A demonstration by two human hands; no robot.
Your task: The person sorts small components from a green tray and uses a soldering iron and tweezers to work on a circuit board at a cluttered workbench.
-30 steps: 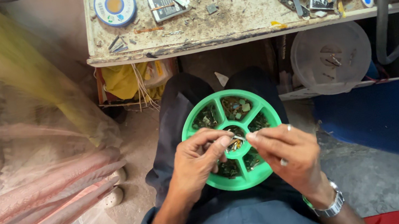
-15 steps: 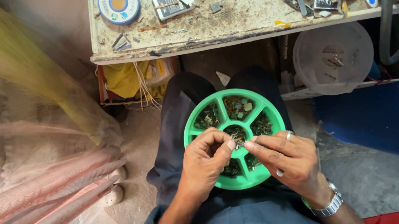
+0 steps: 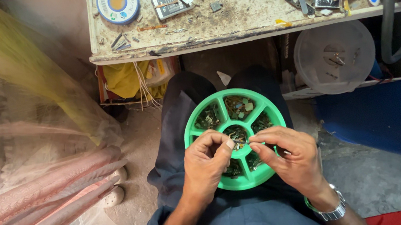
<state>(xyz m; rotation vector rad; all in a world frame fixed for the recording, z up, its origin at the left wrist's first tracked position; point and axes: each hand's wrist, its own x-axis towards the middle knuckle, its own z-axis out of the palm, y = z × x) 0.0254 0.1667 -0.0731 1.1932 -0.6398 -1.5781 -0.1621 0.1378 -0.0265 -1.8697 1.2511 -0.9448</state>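
Note:
A round green tray [image 3: 204, 104] with wedge compartments full of small electronic parts rests on my lap. My left hand [image 3: 206, 164] hovers over its near left side, fingers curled, thumb and forefinger pinched. My right hand [image 3: 287, 160] is over the near right side, forefinger and thumb pinched too. Between the two sets of fingertips is a tiny thin part [image 3: 241, 143], held over the tray's middle cup. Which hand bears it is hard to tell; both touch it. A metal watch [image 3: 331, 210] is on my right wrist.
A dirty workbench [image 3: 250, 17] ahead carries a solder spool [image 3: 118, 1], circuit boards, tools and scraps. Under it stand a clear round lid [image 3: 335, 58] and yellow cloth [image 3: 127, 81]. Pink and yellow fabric hangs blurred at left. Blue floor lies at right.
Both hands stay over the tray. The fingertips have drawn together at the tray's middle, now pinching a tiny part between them. The view has shifted slightly.

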